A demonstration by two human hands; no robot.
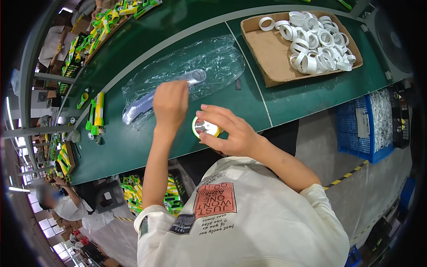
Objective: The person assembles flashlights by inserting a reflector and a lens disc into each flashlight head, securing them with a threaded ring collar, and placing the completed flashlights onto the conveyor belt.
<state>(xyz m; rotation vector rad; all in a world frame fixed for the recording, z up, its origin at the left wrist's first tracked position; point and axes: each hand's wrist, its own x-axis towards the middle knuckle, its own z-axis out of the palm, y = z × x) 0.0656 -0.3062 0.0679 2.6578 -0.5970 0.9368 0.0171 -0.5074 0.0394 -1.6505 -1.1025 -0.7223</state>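
My left hand (171, 103) is closed, its fingers curled down over a row of clear round discs (141, 107) lying on plastic film. Whatever is between its fingertips is hidden. My right hand (233, 133) holds a round flashlight head (205, 128) with a green and yellow rim and a shiny inside, its fingers and thumb around the edge. The flashlight head is just above the near edge of the green table (178, 144). One end of the disc row (196, 76) shows beyond my left hand.
A cardboard tray (271, 58) of white rings stands at the upper right. Green and yellow flashlights (98, 110) lie on the left, with more in a crate (171, 196) below the table. A blue basket (353, 129) stands at right. Another person (62, 200) sits at lower left.
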